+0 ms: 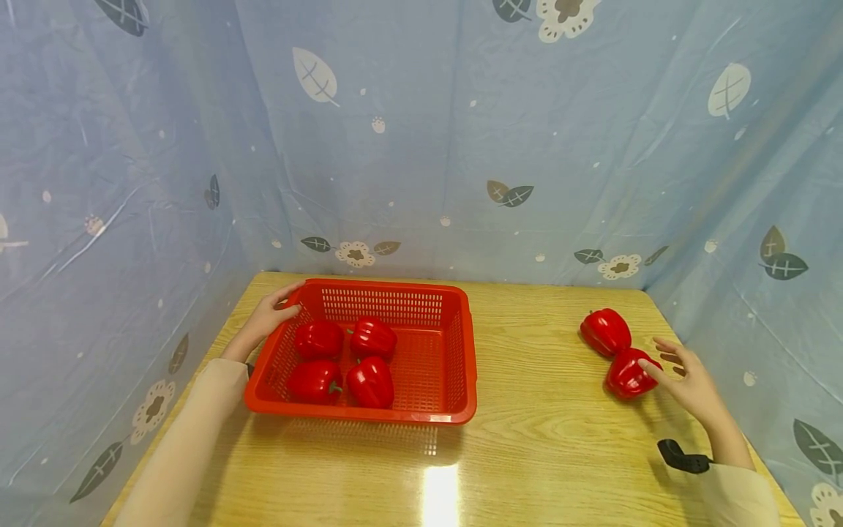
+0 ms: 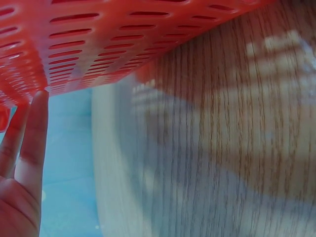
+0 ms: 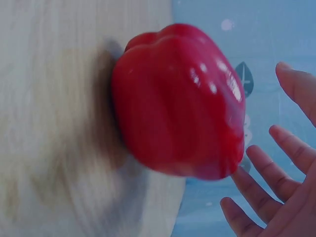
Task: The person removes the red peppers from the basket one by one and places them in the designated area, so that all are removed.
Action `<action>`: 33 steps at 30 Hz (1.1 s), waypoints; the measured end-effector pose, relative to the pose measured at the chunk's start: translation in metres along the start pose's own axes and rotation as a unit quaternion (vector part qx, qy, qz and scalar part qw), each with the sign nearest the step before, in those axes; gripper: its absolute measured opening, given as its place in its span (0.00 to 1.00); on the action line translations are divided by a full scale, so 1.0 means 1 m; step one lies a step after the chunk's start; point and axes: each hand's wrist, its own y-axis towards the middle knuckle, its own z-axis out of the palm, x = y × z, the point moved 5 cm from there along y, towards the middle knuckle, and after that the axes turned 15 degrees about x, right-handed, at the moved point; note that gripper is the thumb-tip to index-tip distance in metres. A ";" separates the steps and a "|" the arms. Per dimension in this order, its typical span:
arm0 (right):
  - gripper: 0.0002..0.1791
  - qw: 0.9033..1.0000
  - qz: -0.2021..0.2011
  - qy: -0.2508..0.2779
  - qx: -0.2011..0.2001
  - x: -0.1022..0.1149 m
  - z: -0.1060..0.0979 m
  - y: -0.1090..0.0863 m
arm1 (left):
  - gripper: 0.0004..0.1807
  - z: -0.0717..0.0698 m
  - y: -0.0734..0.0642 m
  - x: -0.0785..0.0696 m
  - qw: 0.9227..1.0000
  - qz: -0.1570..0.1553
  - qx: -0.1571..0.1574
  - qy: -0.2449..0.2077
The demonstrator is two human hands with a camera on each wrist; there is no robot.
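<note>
My left hand (image 1: 266, 316) holds the left rim of a red plastic basket (image 1: 421, 417), its thumb over the rim. In the left wrist view, straight fingers (image 2: 33, 133) lie against the basket's slotted outer wall (image 2: 113, 44). Inside the basket, several red bell peppers (image 1: 371, 382) lie toward the left side. At the right of the table, my right hand (image 1: 688, 380) is beside another red bell pepper (image 1: 628, 373), with fingers spread and not closed round it. The right wrist view shows that bell pepper (image 3: 177, 103) close to the fingertips. One more bell pepper (image 1: 606, 331) lies behind it.
The wooden table (image 1: 527, 410) spreads between the basket and the loose peppers. A blue patterned curtain (image 1: 421, 146) hangs behind and along both sides, close to the right hand.
</note>
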 end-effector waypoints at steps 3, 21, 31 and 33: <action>0.33 1.000 -0.006 -0.009 0.000 0.006 -0.001 0.004 | 0.31 0.000 0.000 -0.001 1.000 0.000 0.002 -0.003; 0.34 0.999 -0.038 0.006 0.025 0.043 0.005 0.040 | 0.30 -0.002 0.002 0.000 0.999 0.000 -0.009 0.037; 0.35 0.998 -0.040 0.010 0.043 0.061 0.016 0.058 | 0.30 -0.001 0.003 0.002 1.000 -0.003 0.000 0.023; 0.35 0.998 -0.041 0.015 0.046 0.064 0.018 0.061 | 0.30 -0.002 0.003 0.001 1.000 -0.002 -0.001 0.025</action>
